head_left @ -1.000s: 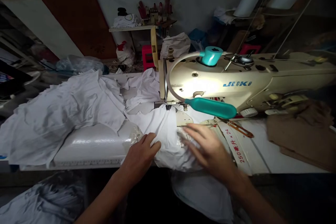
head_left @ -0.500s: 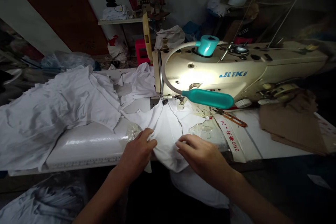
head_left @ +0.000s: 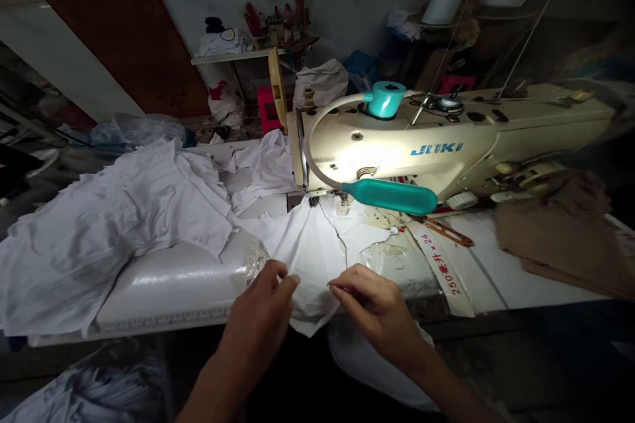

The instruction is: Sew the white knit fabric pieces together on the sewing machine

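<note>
A white cloth (head_left: 310,244) runs from under the needle area of the sewing machine (head_left: 397,145) down over the table's front edge. My left hand (head_left: 265,307) is closed on the cloth's left side, thumb and fingers pinched together. On the right side, my right hand (head_left: 374,304) pinches the cloth's edge between thumb and fingertips. A teal lamp (head_left: 391,195) on a bent white neck hangs in front of the machine, whose body is brightly lit. The cloth's end under the presser foot is partly hidden.
White cloth pieces (head_left: 114,225) are heaped on the table's left. Orange thread snips (head_left: 449,232) lie right of the lamp, near a lettered strip (head_left: 441,271) and folded brown fabric (head_left: 555,238). A pink stool (head_left: 268,109) stands behind the machine.
Both hands have come down slightly toward the front edge, the left with its wrist drawn inward. The cloth between them looks straighter. The camera view has shifted a little.
</note>
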Demonstrator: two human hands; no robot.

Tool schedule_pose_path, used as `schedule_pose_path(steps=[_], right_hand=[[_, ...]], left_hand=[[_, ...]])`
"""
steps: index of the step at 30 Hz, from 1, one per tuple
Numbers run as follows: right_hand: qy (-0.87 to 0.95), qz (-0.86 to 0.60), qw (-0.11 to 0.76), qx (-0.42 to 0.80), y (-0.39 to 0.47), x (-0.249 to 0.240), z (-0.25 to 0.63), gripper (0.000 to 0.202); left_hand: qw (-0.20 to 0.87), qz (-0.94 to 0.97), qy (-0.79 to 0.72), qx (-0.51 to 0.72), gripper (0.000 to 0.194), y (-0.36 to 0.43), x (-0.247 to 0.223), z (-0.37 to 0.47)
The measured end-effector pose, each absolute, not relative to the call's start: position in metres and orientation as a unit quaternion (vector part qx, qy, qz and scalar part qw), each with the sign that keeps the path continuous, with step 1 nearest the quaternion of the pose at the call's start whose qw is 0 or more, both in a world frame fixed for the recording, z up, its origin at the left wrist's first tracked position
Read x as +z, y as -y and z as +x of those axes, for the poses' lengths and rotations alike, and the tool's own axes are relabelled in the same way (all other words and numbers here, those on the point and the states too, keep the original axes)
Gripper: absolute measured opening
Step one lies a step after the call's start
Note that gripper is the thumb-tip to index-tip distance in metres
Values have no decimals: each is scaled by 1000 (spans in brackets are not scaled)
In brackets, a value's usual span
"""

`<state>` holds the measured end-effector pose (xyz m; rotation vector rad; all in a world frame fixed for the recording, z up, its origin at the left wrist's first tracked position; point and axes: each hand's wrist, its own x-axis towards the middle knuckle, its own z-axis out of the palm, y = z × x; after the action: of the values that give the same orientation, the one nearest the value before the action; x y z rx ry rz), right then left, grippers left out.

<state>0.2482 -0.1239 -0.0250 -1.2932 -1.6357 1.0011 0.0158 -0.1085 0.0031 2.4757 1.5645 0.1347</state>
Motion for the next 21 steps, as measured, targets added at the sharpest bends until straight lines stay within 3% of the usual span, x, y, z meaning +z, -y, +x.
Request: schedule_pose_path(steps=[4,7,9,13,17,21], right_hand=[[483,-543,365,582,144,-40,237,39],[464,-553,351,597,159,-55,234,42],[484,-576,345,561,165,-62,234,41],[573,-607,341,432,170,-73,232,26],[654,-595,327,335,169,-81,225,26],[638,-584,329,380,172,-79,224,32]], left_hand=[[288,869,-398,66,30,134,11,33],[412,849,-317,97,24,133,16,33],[381,832,-367,165,20,117,15,24],[201,788,-512,276,31,61,3,-1],[73,788,-563,236,37,6,-11,-17],[46,813,-549,190,14,-17,-15,-25]])
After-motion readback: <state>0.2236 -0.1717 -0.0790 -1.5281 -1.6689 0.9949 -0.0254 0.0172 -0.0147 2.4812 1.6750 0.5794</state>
